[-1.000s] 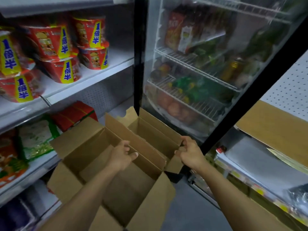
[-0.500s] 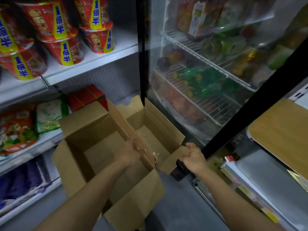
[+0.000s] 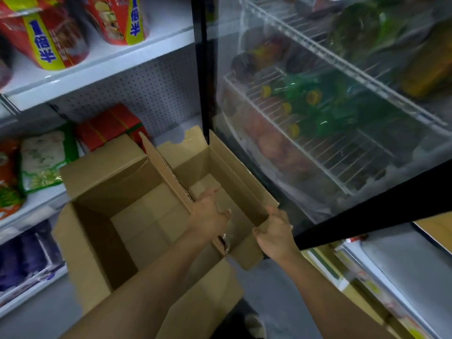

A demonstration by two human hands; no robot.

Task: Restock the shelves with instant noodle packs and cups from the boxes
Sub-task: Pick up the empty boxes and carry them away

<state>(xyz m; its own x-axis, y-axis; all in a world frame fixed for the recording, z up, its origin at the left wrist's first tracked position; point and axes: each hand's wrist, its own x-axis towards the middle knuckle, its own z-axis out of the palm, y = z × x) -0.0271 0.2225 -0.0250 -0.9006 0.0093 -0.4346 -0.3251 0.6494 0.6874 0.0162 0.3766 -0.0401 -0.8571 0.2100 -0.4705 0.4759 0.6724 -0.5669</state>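
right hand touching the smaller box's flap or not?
Touching. The head view shows the right hand curled round the near right flap of the smaller box, thumb on the flap's face, no gap visible.

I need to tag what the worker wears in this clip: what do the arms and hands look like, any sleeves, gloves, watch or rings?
Both forearms are bare as far up as the frame shows, with no sleeve edge in view. The left hand and the right hand wear no gloves. No watch, band or bracelet shows at either wrist, and no ring is visible, though the picture is a little blurred at the fingers.
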